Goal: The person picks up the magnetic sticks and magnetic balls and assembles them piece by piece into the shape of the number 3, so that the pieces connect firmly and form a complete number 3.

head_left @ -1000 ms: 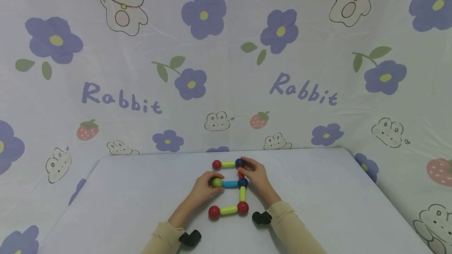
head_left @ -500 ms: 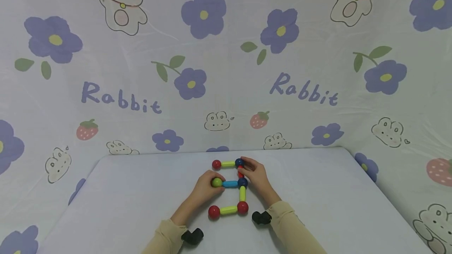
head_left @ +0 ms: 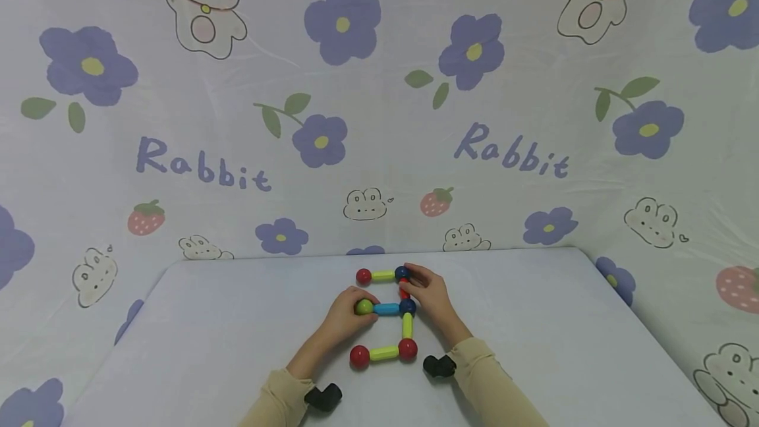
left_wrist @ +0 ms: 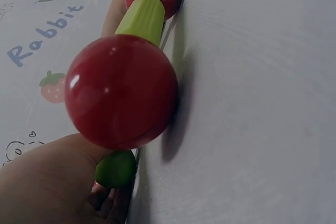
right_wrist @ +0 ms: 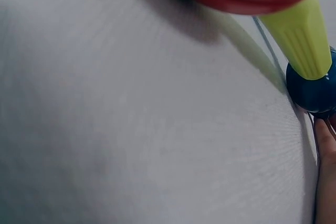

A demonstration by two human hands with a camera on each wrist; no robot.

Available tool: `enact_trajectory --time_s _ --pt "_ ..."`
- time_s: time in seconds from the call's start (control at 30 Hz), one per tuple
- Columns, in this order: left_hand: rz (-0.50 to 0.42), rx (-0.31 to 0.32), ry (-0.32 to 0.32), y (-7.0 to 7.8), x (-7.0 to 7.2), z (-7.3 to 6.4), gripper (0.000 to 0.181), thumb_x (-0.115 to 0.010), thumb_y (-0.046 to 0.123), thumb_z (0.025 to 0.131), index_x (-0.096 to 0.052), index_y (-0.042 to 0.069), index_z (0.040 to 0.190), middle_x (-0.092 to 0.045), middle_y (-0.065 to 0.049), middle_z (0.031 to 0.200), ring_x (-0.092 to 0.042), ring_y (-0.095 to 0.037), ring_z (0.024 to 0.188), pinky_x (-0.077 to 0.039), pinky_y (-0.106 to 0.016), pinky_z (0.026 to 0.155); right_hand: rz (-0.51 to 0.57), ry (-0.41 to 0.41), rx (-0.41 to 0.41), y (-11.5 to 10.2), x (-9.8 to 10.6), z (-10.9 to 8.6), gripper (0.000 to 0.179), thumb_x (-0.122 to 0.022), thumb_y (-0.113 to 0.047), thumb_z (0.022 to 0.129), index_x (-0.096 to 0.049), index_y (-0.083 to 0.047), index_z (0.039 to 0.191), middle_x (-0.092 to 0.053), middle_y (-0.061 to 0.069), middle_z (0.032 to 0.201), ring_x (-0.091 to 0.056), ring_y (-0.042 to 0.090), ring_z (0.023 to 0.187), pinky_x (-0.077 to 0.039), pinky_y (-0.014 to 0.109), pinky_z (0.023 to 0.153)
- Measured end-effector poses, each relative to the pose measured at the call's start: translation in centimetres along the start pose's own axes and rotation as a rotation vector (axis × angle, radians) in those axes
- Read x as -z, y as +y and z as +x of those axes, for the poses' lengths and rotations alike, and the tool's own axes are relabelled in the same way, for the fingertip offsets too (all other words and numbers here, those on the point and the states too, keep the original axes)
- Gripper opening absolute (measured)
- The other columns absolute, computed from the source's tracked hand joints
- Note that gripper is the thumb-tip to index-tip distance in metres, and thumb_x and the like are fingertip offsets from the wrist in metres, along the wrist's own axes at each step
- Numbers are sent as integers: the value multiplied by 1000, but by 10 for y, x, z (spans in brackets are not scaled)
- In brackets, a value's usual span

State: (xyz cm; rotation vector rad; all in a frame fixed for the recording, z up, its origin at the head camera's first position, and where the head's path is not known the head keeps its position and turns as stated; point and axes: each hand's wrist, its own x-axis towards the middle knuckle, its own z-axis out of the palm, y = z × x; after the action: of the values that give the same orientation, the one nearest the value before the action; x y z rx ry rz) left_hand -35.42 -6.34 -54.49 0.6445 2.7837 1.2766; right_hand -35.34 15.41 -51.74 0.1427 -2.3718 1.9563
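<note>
A flat figure of magnetic sticks and balls lies on the white table. My left hand [head_left: 345, 315] grips the green ball [head_left: 364, 307] at the left end of the blue stick [head_left: 387, 310]. That stick meets the middle dark blue ball [head_left: 407, 307]. With finger and thumb, my right hand [head_left: 431, 293] holds the far dark blue ball [head_left: 402, 273], its thumb overlapping the red stick [head_left: 404, 293]. A yellow-green stick [head_left: 383, 275] joins the far ball to a small red ball [head_left: 364, 276]. In the right wrist view the right hand is mostly hidden.
Nearest me, another yellow-green stick [head_left: 384, 352] links two red balls, the right [head_left: 407, 349] and the left [left_wrist: 122, 92]. One more yellow-green stick [head_left: 407, 327] runs up to the middle ball. Black wrist devices sit on both sleeves. A printed rabbit cloth [head_left: 379, 104] hangs behind the table.
My left hand and wrist have shifted slightly to the right, with the fingers further around the green ball. The right hand and the figure look unmoved.
</note>
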Motion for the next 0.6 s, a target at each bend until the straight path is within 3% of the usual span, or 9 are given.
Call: enact_trajectory --time_s 0.6 --pt "-76 3 29 0 0 -3 24 -78 16 81 -70 14 104 -62 -5 109 -55 -17 101 -47 -37 93 3 -9 25 2 0 0 53 -68 -5 88 -50 5 137 -50 23 144 -48 35 135 -42 38 108"
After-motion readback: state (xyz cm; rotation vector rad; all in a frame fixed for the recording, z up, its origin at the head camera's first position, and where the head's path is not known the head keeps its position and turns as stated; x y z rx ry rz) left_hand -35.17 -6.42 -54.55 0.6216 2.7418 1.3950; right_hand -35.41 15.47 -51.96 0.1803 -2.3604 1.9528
